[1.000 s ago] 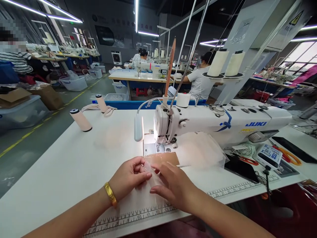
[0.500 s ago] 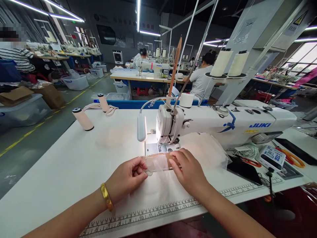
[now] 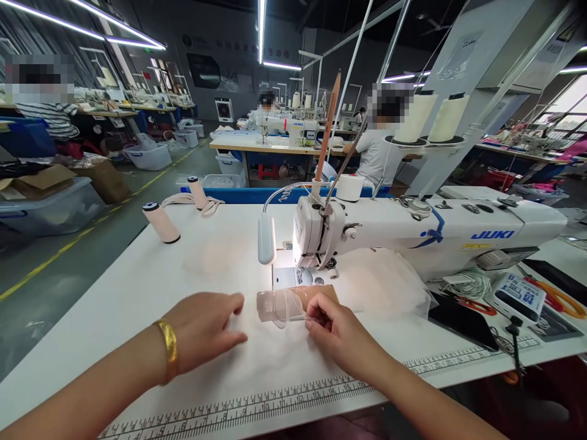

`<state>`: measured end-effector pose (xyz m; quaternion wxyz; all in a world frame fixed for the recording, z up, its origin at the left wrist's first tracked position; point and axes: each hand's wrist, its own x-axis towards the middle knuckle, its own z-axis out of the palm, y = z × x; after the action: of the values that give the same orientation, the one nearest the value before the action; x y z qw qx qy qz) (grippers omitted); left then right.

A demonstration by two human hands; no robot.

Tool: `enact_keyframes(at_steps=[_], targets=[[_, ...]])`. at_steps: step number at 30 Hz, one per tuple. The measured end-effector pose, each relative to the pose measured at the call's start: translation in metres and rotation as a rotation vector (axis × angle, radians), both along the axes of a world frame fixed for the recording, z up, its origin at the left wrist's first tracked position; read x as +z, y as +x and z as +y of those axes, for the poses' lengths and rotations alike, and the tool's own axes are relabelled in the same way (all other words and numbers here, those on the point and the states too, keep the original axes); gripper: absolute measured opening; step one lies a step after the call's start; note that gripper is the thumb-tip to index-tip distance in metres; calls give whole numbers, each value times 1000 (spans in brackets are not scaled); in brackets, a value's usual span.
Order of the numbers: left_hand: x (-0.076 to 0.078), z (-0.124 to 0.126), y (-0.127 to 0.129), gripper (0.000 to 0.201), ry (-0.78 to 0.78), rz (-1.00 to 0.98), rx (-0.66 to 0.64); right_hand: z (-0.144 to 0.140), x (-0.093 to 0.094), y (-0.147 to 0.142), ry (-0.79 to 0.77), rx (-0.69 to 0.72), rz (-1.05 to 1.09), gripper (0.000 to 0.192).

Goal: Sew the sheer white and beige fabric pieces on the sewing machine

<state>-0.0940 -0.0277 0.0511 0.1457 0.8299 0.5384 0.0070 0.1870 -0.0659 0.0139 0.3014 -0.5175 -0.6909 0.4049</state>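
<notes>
My right hand (image 3: 337, 330) pinches the edge of a sheer pale fabric (image 3: 288, 307) between thumb and fingers. Part of that fabric lies over a flat brown piece (image 3: 266, 305) with a shiny, tape-like surface, just in front of the sewing machine (image 3: 316, 235). Its right end shows behind my fingers. To the left of the brown piece, my left hand (image 3: 206, 330) hovers over the white table (image 3: 137, 330). Its thumb and fingers are apart, holding nothing. A gold bracelet (image 3: 168, 349) circles the left wrist.
A lamp (image 3: 266, 238) hangs beside the needle area. More sheer fabric (image 3: 389, 284) lies right of the needle. Thread cones (image 3: 161, 223) stand at the back left. A black phone (image 3: 461, 321) and orange-handled scissors (image 3: 562, 299) lie right. A printed ruler (image 3: 257, 406) runs along the front edge.
My left hand has let go of the brown piece and fabric and moved left, its fingers opening. My right hand has shifted from the brown piece's right end to the fabric edge.
</notes>
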Motion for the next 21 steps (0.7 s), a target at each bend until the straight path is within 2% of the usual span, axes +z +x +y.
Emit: enact_keyframes(at_steps=[2,3,5,8,11,16,18,19,21], targets=[[6,11,13,28,202,60,40,-3,-1,-2,-10,3,9,3],[7,17,23,31,253,51,30,-4,-2,-3,-5,8,8,5],[3,28,46,35,169,-49,-64,-5,-3,-3,23,36,-1,20],[-11,40,71,21,-4,-211,-61,-6,-3,4,100,124,-61,34],[-22,42,78,19,-40,-280,-87,-2,5,21,175,235,-198,34],[-30,37,76,18,-80,-386,-87,15,42,50,193,425,-491,20],[-32,36,76,18,-123,-457,-81,25,51,48,231,361,-501,6],[-33,36,76,19,-150,-502,-79,29,51,43,236,311,-492,7],[-35,36,76,23,-221,-595,-75,37,43,27,235,233,-432,28]])
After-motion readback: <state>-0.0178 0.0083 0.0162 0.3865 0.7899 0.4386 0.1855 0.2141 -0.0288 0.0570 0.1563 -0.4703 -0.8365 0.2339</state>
